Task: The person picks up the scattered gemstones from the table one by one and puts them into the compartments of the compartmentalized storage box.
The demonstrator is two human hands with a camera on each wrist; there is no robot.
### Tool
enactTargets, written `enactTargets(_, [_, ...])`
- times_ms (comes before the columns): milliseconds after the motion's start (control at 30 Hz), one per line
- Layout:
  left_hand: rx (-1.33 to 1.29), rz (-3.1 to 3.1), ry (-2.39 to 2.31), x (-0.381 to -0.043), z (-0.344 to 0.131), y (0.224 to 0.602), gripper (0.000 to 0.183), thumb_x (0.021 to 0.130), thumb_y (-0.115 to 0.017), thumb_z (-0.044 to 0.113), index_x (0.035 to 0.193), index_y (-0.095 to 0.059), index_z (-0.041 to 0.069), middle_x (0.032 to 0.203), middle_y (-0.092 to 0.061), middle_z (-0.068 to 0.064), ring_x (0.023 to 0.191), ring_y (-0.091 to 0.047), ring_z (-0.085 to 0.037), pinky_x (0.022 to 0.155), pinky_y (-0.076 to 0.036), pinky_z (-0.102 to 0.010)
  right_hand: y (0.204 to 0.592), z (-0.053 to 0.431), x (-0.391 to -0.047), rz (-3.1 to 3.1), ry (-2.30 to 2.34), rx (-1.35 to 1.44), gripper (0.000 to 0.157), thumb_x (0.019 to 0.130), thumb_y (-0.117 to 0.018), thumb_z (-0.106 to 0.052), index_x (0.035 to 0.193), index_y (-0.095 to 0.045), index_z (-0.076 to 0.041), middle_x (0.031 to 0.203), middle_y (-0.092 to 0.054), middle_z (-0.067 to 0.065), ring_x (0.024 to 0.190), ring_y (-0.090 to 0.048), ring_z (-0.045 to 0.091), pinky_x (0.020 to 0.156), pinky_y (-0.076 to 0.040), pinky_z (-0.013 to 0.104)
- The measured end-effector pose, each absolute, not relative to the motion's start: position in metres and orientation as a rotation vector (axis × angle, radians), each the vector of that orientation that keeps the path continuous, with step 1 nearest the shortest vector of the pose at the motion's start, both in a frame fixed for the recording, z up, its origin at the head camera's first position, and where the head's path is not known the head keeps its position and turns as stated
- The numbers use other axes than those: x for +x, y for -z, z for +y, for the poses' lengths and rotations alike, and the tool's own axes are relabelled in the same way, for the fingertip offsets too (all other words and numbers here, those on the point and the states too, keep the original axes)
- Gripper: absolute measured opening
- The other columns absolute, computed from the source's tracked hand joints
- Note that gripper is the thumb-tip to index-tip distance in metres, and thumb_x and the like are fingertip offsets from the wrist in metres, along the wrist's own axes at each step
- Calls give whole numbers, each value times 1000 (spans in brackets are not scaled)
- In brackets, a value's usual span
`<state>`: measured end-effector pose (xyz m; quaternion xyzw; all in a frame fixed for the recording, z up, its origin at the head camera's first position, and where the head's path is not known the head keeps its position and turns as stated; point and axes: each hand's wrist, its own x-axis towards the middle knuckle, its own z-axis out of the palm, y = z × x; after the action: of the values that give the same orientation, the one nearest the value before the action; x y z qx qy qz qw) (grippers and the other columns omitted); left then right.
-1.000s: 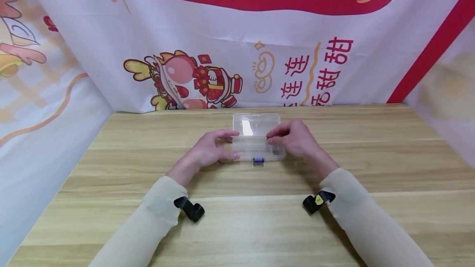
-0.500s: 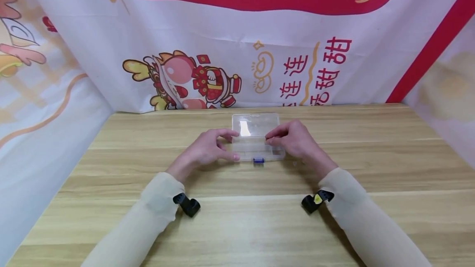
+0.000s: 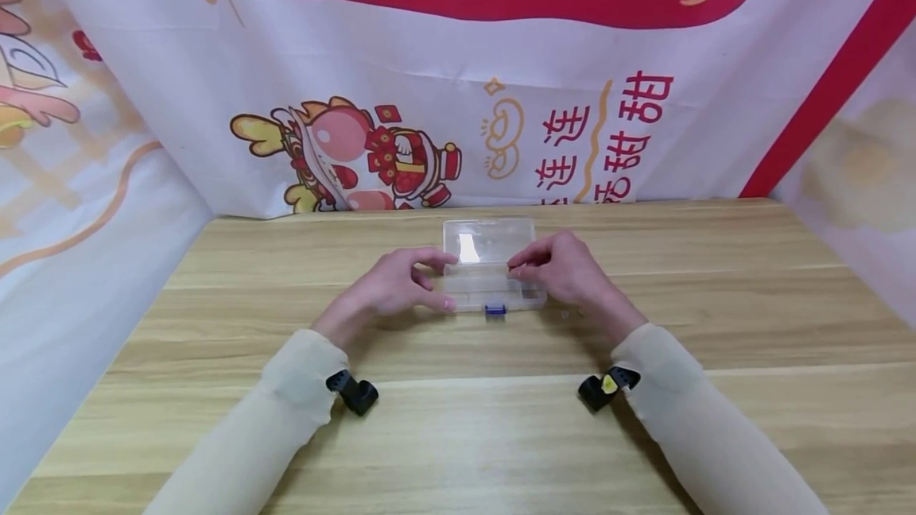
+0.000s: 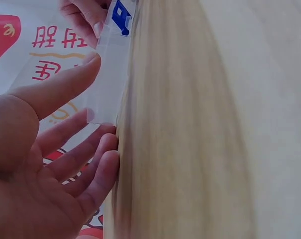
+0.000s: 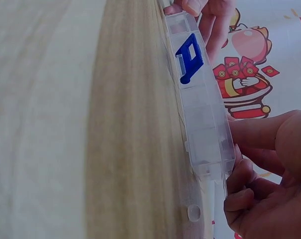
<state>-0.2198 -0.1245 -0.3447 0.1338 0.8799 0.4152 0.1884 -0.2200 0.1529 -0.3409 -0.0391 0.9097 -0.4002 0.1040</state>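
Note:
A clear plastic compartment box point(image 3: 478, 286) with a blue latch point(image 3: 495, 310) on its front lies on the table, its transparent lid point(image 3: 494, 241) raised at the back. My left hand point(image 3: 401, 284) holds the box's left end, thumb at the front corner and forefinger farther back. In the left wrist view, the other fingers spread below the box's end point(image 4: 103, 107). Over the right-hand compartments, my right hand point(image 3: 568, 269) has thumb and forefinger brought together, pinching something small that the fingertips hide. The right wrist view shows its remaining fingers curled beside the box's end point(image 5: 215, 159).
A small clear piece point(image 3: 565, 315) lies on the wooden table point(image 3: 458, 435), just right of the box. Behind the table hangs a printed white and red cloth point(image 3: 401, 46). Black wrist cameras sit on both sleeves point(image 3: 286, 388).
Both hands stay at the box with almost no movement. The whole scene has shifted slightly left in the head view, and the left forearm has swung a little outward.

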Motion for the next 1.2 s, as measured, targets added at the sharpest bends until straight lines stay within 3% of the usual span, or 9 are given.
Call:
enactTargets(500, [309, 2475, -1174, -217, -122, 345, 70, 83, -92, 28, 146, -64, 29, 147, -63, -2, 119, -61, -24, 103, -48, -41, 344, 156, -220, 2710, 1130, -156, 15, 99, -76, -19, 112, -83, -18, 110, -76, 6, 97, -61, 22, 80, -50, 31])
enactTargets(800, [325, 2553, -1091, -213, -121, 343, 69, 84, -91, 33, 147, -63, 31, 147, -63, -1, 130, -58, -28, 114, -44, -50, 344, 153, -221, 2723, 1118, -168, 14, 99, -76, -20, 112, -83, -19, 110, -76, 5, 96, -61, 23, 79, -50, 32])
enactTargets(1200, [287, 2542, -1101, -212, -121, 343, 69, 84, -90, 34, 147, -63, 33, 147, -63, 0, 130, -58, -27, 114, -44, -51, 342, 154, -221, 2704, 1111, -144, 15, 100, -76, -19, 112, -83, -20, 113, -75, 5, 98, -61, 23, 81, -50, 33])
